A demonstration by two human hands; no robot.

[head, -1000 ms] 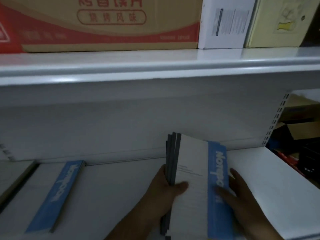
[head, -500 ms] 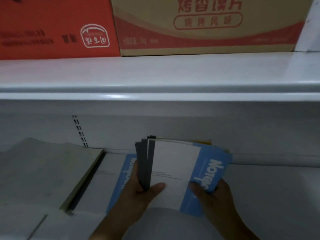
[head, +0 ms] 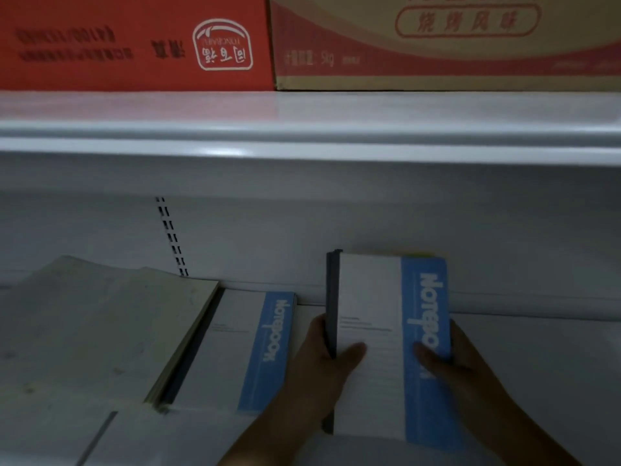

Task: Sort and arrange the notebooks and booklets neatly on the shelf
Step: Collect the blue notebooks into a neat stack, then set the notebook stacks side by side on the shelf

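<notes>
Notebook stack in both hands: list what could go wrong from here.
The left hand and right hand grip only the lower half of the notebook stack; its copies could fan out and slip.
Set down carelessly, it may land askew on the lying notebook beside the left hand.
A yellowish edge behind the stack suggests a mixed-in booklet, possibly missorted.

The white lower shelf (head: 537, 364) carries a notebook (head: 242, 348) with a blue band, lying flat just left of the left hand (head: 319, 368). Further left, just beside it, lies a large pale stack of sheets (head: 100, 331). On the upper shelf (head: 302, 129), a red box (head: 134, 42) stands above and left of that hand, against a tan carton (head: 437, 42) above the right hand (head: 470, 375).
</notes>
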